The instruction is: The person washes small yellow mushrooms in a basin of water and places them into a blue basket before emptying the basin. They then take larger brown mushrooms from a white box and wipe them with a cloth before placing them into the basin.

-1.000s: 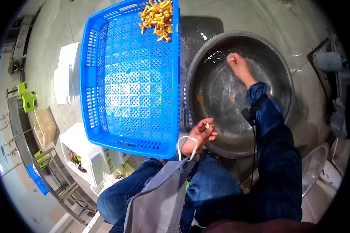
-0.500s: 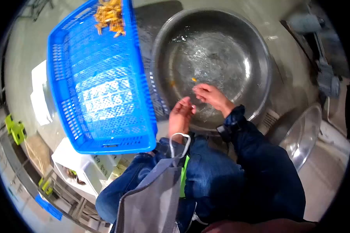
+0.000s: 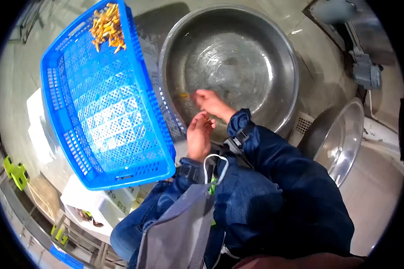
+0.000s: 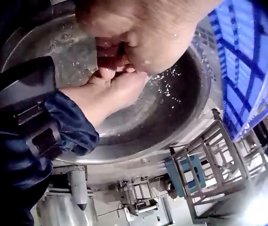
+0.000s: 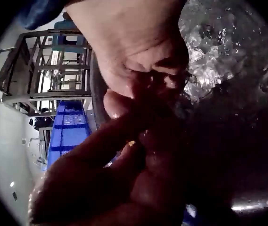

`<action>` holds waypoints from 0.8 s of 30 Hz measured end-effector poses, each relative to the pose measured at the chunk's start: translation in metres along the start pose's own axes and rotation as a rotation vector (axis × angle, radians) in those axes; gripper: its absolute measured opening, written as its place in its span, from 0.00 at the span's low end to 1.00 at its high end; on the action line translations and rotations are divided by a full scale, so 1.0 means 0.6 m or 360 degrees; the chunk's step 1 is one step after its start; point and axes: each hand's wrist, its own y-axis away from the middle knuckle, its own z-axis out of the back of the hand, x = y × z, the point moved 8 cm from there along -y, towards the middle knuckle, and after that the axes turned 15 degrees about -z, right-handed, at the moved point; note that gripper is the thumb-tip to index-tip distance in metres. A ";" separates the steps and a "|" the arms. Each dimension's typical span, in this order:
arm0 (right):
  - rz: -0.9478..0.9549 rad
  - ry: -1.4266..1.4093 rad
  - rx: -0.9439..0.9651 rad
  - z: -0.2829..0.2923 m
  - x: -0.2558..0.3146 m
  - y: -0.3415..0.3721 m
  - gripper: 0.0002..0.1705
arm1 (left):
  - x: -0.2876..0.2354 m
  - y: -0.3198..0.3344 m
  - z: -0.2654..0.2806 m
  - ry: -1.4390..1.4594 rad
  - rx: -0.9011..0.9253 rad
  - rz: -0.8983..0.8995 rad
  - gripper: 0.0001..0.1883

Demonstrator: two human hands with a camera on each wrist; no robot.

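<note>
Over the near left side of a wide metal basin [image 3: 274, 105], my left hand [image 3: 199, 136] holds a small yellow mushroom [image 5: 132, 143] between its fingers, mostly hidden by them. Close beside it is my right hand [image 3: 214, 106], its fingers blurred in the head view. Both wrist views put the fingertips of the two hands right together, those of my right hand [image 4: 117, 89] bent; I cannot tell whether they pinch anything. Another yellow piece [image 3: 184, 95] lies in the water at the basin's left side. A pile of yellow mushrooms [image 3: 108, 28] fills the far corner of a blue plastic basket [image 3: 107, 96].
The basket stands directly left of the basin. At the right, a second metal basin [image 3: 345, 148] leans on its side by a grey pipe fitting [image 3: 367, 74]. A white foam box [image 3: 87, 204] sits below the basket. A face mask [image 3: 179, 224] hangs into the lower view.
My right hand has come back from the basin's far side to beside my left hand. The head view has shifted, so the basin and basket appear further left.
</note>
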 end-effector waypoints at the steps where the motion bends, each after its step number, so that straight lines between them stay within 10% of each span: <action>1: 0.0011 0.0197 -0.0297 0.027 0.013 0.011 0.11 | 0.000 0.000 0.000 0.0022 0.0002 -0.0032 0.13; 4: 0.0349 0.0255 -0.0497 0.028 0.035 -0.018 0.12 | -0.004 0.013 -0.001 -0.0037 -0.0013 -0.0061 0.12; 17: -0.0308 -0.1189 0.0949 -0.041 0.052 0.054 0.16 | -0.003 0.018 0.001 0.0036 -0.0029 0.0017 0.14; 21: 0.0127 -0.0543 0.0716 -0.075 0.077 0.026 0.14 | 0.002 0.016 0.005 0.0119 -0.0155 0.0051 0.13; 24: 0.0374 -0.0237 -0.0322 0.010 0.067 -0.013 0.13 | -0.006 0.015 0.003 -0.0092 -0.0032 -0.0057 0.10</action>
